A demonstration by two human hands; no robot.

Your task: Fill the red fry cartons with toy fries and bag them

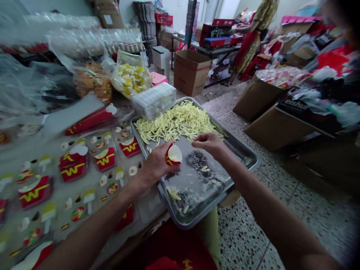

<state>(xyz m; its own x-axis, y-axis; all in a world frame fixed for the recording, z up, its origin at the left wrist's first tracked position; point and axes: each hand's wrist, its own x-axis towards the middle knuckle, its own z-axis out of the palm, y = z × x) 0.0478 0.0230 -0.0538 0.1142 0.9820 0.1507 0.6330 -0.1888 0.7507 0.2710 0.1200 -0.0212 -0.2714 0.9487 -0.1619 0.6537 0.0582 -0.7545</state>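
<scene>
My left hand (154,165) is wrapped round a small red french-fry carton (171,160) with a white inner back, held tilted above the tray. Whether anything lies inside the carton is hard to make out. To its right my right hand (210,145) hovers over the tray with fingertips pinched together; what they hold, if anything, is hidden. Below both hands is a metal tray (184,180). A heap of pale yellow toy fries (180,122) fills its far half, and a few loose fries (174,194) lie near its front corner.
On the left table, clear blister packs (105,159) hold red cartons and small toy foods. Behind them are a bag of yellow-and-white pieces (131,78) and stacked clear plastic trays (154,99). Cardboard boxes (191,71) stand on the floor; another person (249,41) works at the back.
</scene>
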